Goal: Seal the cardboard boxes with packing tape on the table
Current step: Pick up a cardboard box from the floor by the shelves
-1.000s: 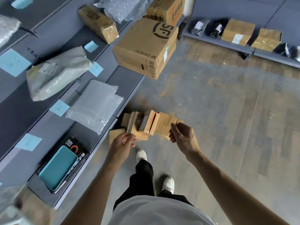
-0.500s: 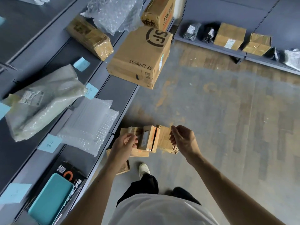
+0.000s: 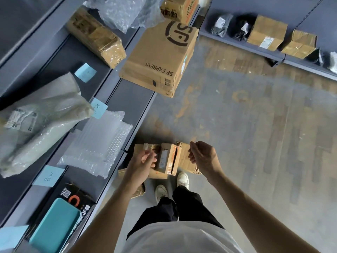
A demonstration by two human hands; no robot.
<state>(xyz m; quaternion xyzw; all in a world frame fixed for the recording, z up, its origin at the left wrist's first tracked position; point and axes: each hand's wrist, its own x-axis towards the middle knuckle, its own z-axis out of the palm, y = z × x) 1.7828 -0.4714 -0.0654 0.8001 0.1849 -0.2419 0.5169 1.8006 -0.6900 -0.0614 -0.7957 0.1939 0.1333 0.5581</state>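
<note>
A pile of small flattened and folded cardboard boxes [image 3: 168, 159] lies on the floor by my feet, against the grey table's edge [image 3: 116, 179]. My left hand [image 3: 143, 162] hovers over the pile's left part with its thumb pressed to curled fingers. Over the right part, my right hand [image 3: 203, 157] is held with its fingers curled in. I see nothing between the fingers of either hand. A large SF Express box [image 3: 160, 57] overhangs the table's edge further ahead. No tape roll shows.
On the table lie a taped brown parcel [image 3: 96, 35], bubble wrap [image 3: 124, 10], an air-cushion pack [image 3: 98, 143], a grey mailer bag [image 3: 42, 121] and a black box with a teal lid [image 3: 54, 225]. A low shelf [image 3: 237, 42] at the back right carries several parcels.
I have stepped forward along the table, so the pile now sits closer under my hands. Both hands kept their curled pose and drew slightly nearer each other.
</note>
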